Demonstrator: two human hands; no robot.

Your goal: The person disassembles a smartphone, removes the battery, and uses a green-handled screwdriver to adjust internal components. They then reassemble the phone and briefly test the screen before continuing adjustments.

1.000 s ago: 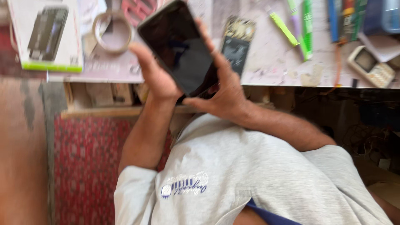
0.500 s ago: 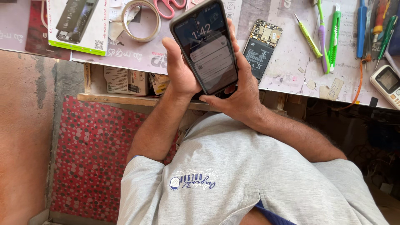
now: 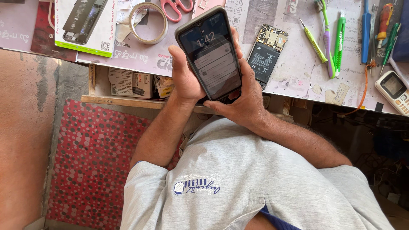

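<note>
— What is held in the left hand?

— A smartphone with a lit screen is gripped along its left edge; the thumb is laid over the lower left of the glass, and the fingers are hidden behind the body.

— And the right hand?

— Its grip is wrapped round the right edge and the bottom of the smartphone. The fingertips are seen curled over the right rim, and the thumb is pressed under the lower end. Both grips are closed on the same smartphone, none is spread.

— Where is the smartphone found?

— It is held in the air, tilted, above the near edge of the worktop, in front of the grey shirt.

— What is laid just beside it?

— An opened phone, back cover off and battery shown, is laid on the worktop just right of the right hand, partly covered by it. A roll of tape and red-handled scissors are seen toward the far edge, left of the smartphone. A boxed battery pack is placed near the far left corner.

— And to the right?

— A toothbrush, a green screwdriver and other tools are laid out there; a small keypad phone is set at the right edge.
</note>
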